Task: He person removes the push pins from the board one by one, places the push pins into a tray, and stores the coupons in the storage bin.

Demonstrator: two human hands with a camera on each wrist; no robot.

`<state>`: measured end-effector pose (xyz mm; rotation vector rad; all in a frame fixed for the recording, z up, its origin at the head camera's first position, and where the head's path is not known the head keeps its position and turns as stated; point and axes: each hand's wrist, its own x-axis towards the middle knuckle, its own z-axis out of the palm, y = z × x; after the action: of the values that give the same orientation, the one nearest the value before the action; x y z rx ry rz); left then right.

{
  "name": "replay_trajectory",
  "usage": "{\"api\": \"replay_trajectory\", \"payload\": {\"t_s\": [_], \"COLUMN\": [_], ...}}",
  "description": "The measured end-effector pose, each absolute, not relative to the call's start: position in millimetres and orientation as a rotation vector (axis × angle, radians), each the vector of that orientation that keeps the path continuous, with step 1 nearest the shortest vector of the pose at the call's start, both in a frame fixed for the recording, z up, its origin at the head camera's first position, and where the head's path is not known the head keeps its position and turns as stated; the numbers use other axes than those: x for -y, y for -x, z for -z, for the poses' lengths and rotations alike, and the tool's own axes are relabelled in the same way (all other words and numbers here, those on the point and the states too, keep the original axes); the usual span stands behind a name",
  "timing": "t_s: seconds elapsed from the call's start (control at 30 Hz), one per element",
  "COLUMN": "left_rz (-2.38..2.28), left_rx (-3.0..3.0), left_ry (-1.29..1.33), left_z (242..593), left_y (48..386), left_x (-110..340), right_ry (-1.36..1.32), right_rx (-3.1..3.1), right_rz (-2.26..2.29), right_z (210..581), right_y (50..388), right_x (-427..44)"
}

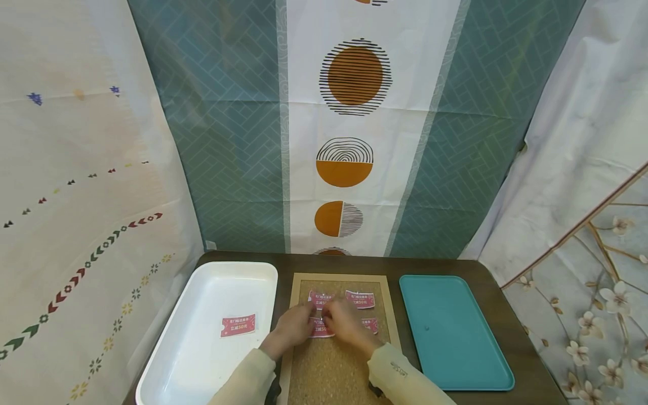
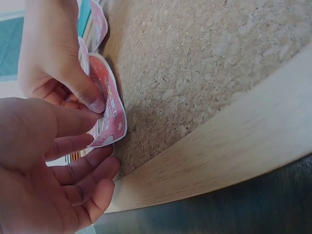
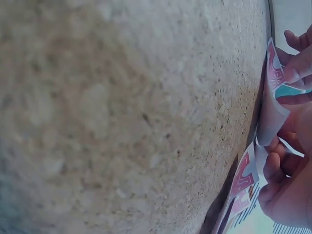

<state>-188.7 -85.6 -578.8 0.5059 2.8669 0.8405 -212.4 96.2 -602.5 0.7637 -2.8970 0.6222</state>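
On a cork board (image 1: pixel 336 371) with a wooden frame, pink paper coupons sit in two rows. My left hand (image 1: pixel 295 326) pinches the left end of the lower-left coupon (image 1: pixel 320 328). At that coupon's upper edge, my right hand (image 1: pixel 348 322) grips it with the thumb on its face and the fingers curled behind. In the left wrist view the coupon (image 2: pixel 116 122) stands bowed away from the cork. Beside it are an upper-left coupon (image 1: pixel 319 296), an upper-right coupon (image 1: pixel 360 300) and a lower-right coupon (image 1: pixel 372 324), partly hidden by the right hand. Whether a pin is between the fingers is unclear.
Left of the board stands a white tray (image 1: pixel 182 360) with one pink coupon (image 1: pixel 238 325) lying in it. A teal tray (image 1: pixel 455 332) lies to the right; a tiny dark spot shows on it. All rest on a dark table (image 1: pixel 531 365) with curtains around.
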Motion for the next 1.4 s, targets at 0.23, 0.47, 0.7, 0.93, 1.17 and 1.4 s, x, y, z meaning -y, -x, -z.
{"api": "replay_trajectory", "payload": {"t_s": [0.23,0.47,0.7,0.93,1.17,1.4], "left_rz": [-0.844,-0.856,-0.876,-0.929,-0.916,-0.913], "left_rx": [-2.846,-2.835,-2.841,-2.817,-2.846,-2.849], "left_ry": [-0.517,-0.508,-0.506,-0.470,-0.431,-0.425], "left_z": [579.7,578.9,582.4,585.4,585.0,586.7], "left_y": [186.5,184.1,184.7,185.5,184.7,184.1], "left_x": [85.8,86.2,86.7,86.1,84.9,86.3], "right_ry": [-0.722,-0.683,-0.689,-0.611,-0.571,-0.490], "right_rx": [2.919,2.956,2.964,3.014,3.020,3.056], "right_rz": [-0.640,-0.700,-0.751,-0.890,-1.007,-1.131], "right_z": [603.0,601.8,602.4,603.1,601.3,603.4], "right_y": [211.7,212.2,216.1,217.6,216.6,216.4], "right_x": [-94.1,-93.6,-93.6,-94.6,-94.4,-93.1]}}
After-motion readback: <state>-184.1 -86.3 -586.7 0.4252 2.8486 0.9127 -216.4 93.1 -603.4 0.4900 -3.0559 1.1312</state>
